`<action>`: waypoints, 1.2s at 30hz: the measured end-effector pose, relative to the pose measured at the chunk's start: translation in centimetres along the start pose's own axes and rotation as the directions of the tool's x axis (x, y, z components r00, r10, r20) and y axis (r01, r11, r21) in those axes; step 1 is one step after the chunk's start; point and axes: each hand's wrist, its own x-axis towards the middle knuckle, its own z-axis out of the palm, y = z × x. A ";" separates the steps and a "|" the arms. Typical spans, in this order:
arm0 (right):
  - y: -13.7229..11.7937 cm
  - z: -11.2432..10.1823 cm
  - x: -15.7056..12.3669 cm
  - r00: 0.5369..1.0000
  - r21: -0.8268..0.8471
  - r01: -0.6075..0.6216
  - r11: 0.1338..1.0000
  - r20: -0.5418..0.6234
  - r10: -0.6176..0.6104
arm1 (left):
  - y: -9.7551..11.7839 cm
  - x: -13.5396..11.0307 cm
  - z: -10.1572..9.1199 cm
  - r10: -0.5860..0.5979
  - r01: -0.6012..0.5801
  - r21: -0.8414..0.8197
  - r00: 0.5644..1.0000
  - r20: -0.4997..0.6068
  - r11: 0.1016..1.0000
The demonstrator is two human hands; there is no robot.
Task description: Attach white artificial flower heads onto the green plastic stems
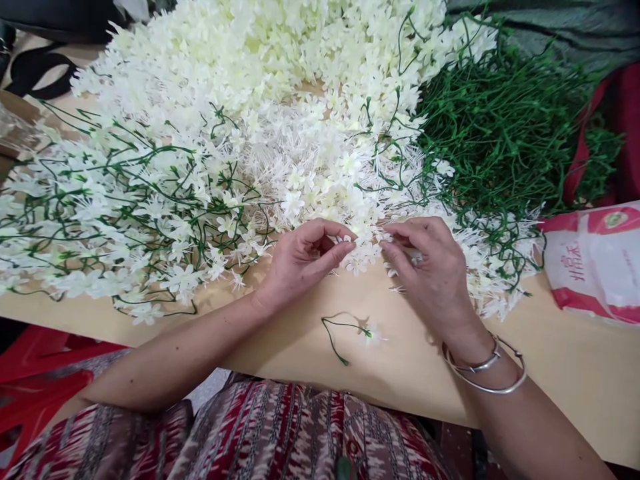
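My left hand (306,259) is closed in a pinch between thumb and forefinger, with a small white artificial flower piece (349,240) at the fingertips. Just across from it, my right hand (431,270) also pinches thumb and forefinger together at a bit of white flower; its exact shape is hard to make out. Loose white flower heads (357,257) lie right beneath and between both hands. Nearer to me on the table, a single white flower (373,336) lies joined to a bent green stem (330,337).
White blossoms (240,60) are heaped across the back. Stemmed white flowers (125,207) spread at the left. A tangle of green plastic stems (500,133) lies right, near a red-and-white packet (595,260). A red stool (45,373) stands below the table (565,373) at left.
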 end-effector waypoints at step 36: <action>-1.1 -0.5 0.4 0.964 -0.124 0.103 0.987 -0.231 -0.130 | -0.7 -0.2 0.6 0.058 -0.059 0.051 0.998 0.013 0.997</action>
